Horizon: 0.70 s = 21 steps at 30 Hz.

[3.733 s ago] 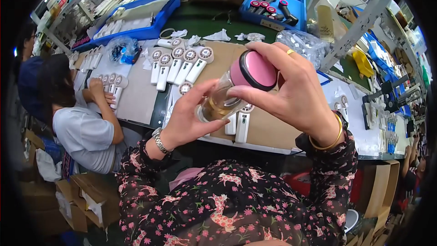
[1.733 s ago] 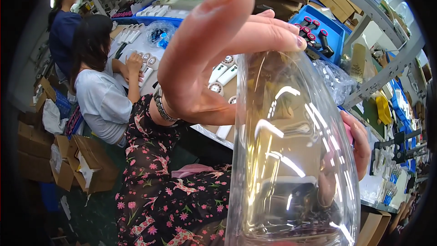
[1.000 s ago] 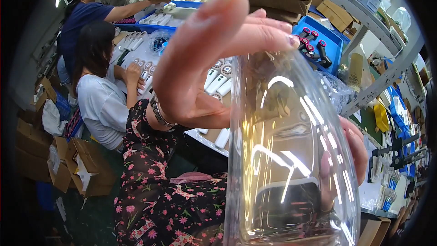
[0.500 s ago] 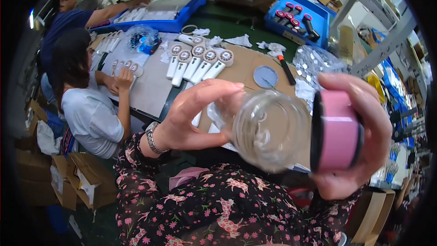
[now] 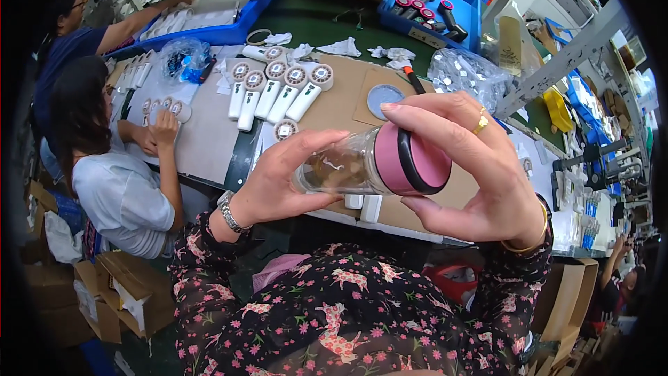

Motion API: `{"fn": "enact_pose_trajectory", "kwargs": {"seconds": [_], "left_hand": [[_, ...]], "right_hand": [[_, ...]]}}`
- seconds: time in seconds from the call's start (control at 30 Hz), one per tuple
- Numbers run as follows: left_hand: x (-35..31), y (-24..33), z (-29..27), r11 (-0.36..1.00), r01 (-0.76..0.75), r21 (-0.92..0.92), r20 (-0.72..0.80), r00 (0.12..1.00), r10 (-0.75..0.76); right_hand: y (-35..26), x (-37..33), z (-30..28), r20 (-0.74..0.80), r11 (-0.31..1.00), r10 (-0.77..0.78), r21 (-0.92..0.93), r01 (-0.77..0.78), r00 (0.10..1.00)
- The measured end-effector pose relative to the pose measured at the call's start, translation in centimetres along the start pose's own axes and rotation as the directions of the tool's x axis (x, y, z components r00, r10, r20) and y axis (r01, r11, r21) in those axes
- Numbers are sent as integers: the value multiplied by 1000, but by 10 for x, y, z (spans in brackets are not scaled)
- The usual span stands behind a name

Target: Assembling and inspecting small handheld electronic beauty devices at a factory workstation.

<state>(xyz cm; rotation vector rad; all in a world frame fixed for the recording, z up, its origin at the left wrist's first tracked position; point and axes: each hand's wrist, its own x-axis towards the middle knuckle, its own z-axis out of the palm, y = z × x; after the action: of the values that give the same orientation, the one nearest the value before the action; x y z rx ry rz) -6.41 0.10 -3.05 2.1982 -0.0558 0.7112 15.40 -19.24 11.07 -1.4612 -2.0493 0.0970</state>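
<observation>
Held sideways in front of me is a clear glass bottle [image 5: 339,167] with a pink lid [image 5: 396,160] banded in black. My left hand [image 5: 278,174] is wrapped round the glass, its thumb along the lower side. The lid sits against the bottle's mouth, and my right hand [image 5: 480,160] is curved round it, fingertips at the top and thumb underneath. How far the lid is screwed on cannot be made out. Behind the hands, several white handheld fans [image 5: 284,101] with round heads lie on the table.
A blue tray [image 5: 428,38] at the back holds several dark, pink-rimmed devices. A round grey dish [image 5: 384,99] and an orange-tipped screwdriver [image 5: 413,78] lie beyond my hands. At left, a co-worker [image 5: 118,167] handles similar fans. A metal post [image 5: 557,56] slants up at right.
The bottle and the pink lid, apart before, have come together. My right hand has moved left with the lid onto the bottle's mouth, and the view has shifted slightly right.
</observation>
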Motion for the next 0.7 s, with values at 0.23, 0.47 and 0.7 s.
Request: {"fn": "enact_pose_trajectory", "kwargs": {"seconds": [0.23, 0.47, 0.7], "left_hand": [[1, -9, -3, 999, -7, -46, 56, 998, 9], [-20, -26, 3, 977, 211, -9, 19, 977, -211], [-26, -39, 13, 956, 260, -138, 69, 965, -253]], "right_hand": [[14, 4, 13, -17, 999, -34, 23, 35, 999], [31, 0, 34, -47, 998, -7, -55, 4, 999], [24, -14, 28, 43, 992, 80, 94, -84, 996]]}}
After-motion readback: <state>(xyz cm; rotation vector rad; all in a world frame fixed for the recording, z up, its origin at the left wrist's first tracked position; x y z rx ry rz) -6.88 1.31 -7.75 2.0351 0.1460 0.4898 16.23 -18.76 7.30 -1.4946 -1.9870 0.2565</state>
